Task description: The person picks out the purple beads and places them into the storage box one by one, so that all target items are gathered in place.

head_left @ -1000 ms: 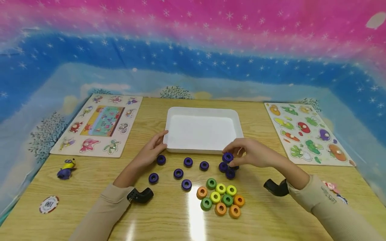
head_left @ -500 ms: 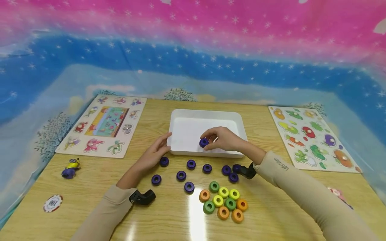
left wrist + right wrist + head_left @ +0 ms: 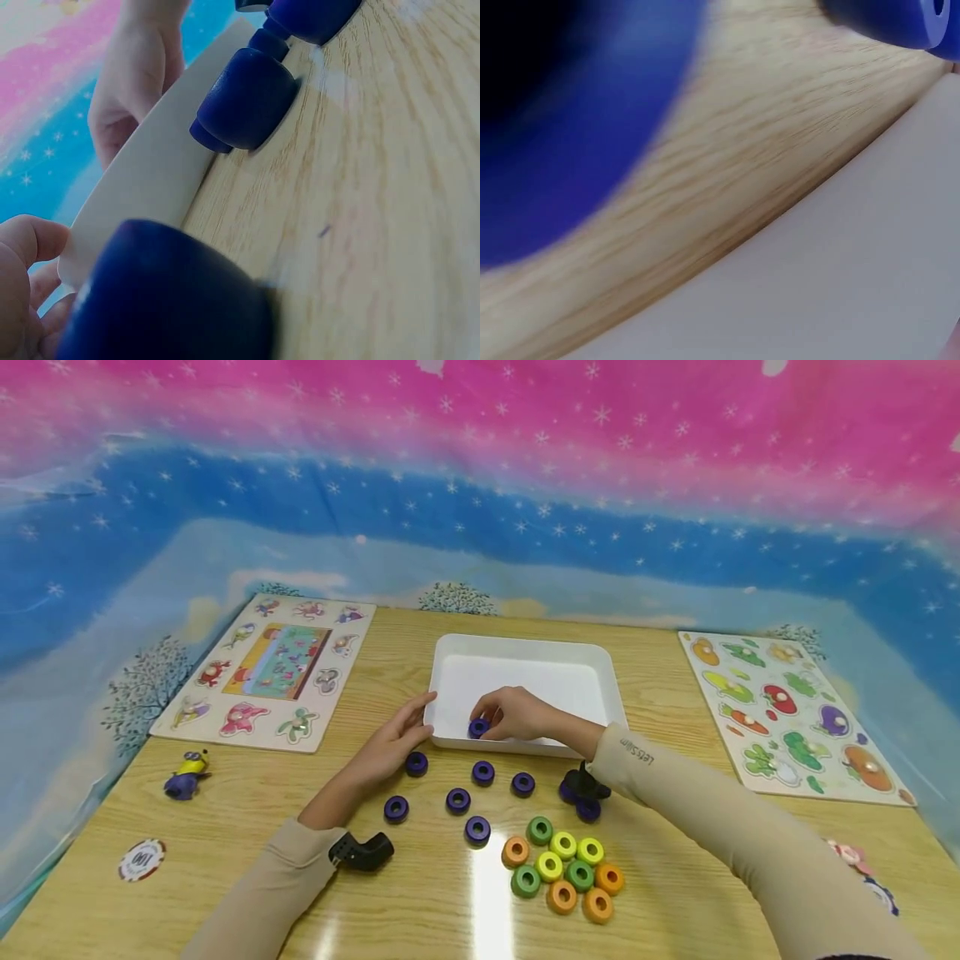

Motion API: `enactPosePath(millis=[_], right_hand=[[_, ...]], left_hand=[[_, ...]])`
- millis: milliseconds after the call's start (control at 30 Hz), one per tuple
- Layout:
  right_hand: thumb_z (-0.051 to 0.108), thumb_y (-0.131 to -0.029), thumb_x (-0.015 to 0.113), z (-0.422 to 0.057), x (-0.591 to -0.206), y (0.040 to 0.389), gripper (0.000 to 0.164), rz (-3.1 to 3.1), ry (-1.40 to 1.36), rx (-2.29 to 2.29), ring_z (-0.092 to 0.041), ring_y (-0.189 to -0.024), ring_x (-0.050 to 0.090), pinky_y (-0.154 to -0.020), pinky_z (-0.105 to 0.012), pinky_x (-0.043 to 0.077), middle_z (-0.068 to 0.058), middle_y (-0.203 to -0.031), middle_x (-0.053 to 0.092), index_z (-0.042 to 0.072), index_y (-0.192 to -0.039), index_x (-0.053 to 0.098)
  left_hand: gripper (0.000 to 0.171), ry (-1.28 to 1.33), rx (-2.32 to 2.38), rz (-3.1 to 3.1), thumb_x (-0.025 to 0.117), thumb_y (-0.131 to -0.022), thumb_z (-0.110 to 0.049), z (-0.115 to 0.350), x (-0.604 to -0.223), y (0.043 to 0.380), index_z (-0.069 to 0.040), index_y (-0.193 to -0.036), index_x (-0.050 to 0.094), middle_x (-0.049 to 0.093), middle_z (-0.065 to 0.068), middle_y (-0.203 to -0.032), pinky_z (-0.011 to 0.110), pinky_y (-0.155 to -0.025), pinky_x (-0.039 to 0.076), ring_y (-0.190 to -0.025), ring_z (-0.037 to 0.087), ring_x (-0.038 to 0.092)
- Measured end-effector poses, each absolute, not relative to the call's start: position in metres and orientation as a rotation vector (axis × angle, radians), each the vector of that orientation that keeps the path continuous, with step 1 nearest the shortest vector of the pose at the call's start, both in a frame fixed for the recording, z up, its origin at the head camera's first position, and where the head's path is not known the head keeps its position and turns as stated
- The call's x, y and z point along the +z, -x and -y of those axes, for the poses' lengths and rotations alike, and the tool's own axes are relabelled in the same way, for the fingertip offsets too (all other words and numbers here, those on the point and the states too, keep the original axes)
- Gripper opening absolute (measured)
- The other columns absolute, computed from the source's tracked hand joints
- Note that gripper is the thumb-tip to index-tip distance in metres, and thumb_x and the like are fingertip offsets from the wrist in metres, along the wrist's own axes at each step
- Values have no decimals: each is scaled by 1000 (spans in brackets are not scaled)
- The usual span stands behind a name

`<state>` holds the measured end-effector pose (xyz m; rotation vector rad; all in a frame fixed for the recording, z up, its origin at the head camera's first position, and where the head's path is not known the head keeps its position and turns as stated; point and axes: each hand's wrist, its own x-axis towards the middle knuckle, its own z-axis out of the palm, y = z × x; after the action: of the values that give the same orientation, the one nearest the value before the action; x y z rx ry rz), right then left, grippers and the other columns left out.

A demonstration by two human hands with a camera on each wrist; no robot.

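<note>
In the head view, my right hand (image 3: 517, 713) reaches over the front wall of the shallow white tray (image 3: 543, 675). Thumb and fingers pinch a small purple ring (image 3: 478, 728) low inside, near the front left. My left hand (image 3: 386, 745) touches the outside of the tray's left wall by the front corner, fingers and thumb apart. In the left wrist view, its fingers (image 3: 37, 238) meet the end of the wall. Several other purple rings (image 3: 483, 772) lie on the table before the tray; the right wrist camera partly hides a cluster of them (image 3: 588, 811).
Green, yellow and orange rings (image 3: 550, 866) lie together at the front. A sea-animal puzzle board (image 3: 262, 672) lies left, a vegetable puzzle board (image 3: 795, 714) right. A yellow and purple figurine (image 3: 187, 775) and a round chip (image 3: 142, 860) lie at left.
My right hand has taken the purple ring from the cluster at right, carried it left over the tray's front wall and lowered it inside. My left hand stays at the tray's left side.
</note>
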<state>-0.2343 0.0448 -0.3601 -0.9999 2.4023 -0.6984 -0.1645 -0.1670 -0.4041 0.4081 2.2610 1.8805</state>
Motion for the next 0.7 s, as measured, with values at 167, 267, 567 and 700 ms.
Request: enactPosePath(millis=[167, 267, 567, 700], right_hand=[[8, -74, 64, -32, -360, 234, 27, -2393, 1015, -715, -11, -75, 56, -62, -19, 45, -3, -84, 58, 4, -100, 58], [6, -76, 62, -28, -360, 233, 27, -2370, 1017, -749, -11, -77, 56, -64, -18, 45, -4, -87, 59, 2, -102, 57], [9, -77, 61, -46, -354, 224, 28, -2398, 1040, -863, -11, -80, 56, -68, -19, 45, -7, -93, 58, 2, -103, 57], [13, -77, 61, -68, -342, 218, 27, -2457, 1089, -919, -10, -77, 54, -67, -21, 45, -7, -91, 57, 4, -102, 57]], left_hand=[[46, -388, 1855, -2275, 39, -90, -12, 166, -403, 164, -15, -134, 23, 15, 4, -138, 33, -98, 18, -123, 15, 16], [46, -375, 1836, -2295, 39, -90, -13, 166, -403, 164, -16, -134, 24, 16, 1, -137, 32, -98, 18, -123, 13, 16], [46, -369, 1833, -2292, 40, -90, -16, 166, -405, 164, -18, -133, 25, 16, 1, -138, 33, -98, 18, -123, 14, 15], [45, -337, 1828, -2296, 40, -90, -17, 167, -402, 163, -21, -132, 26, 16, -1, -137, 30, -98, 18, -123, 12, 15]])
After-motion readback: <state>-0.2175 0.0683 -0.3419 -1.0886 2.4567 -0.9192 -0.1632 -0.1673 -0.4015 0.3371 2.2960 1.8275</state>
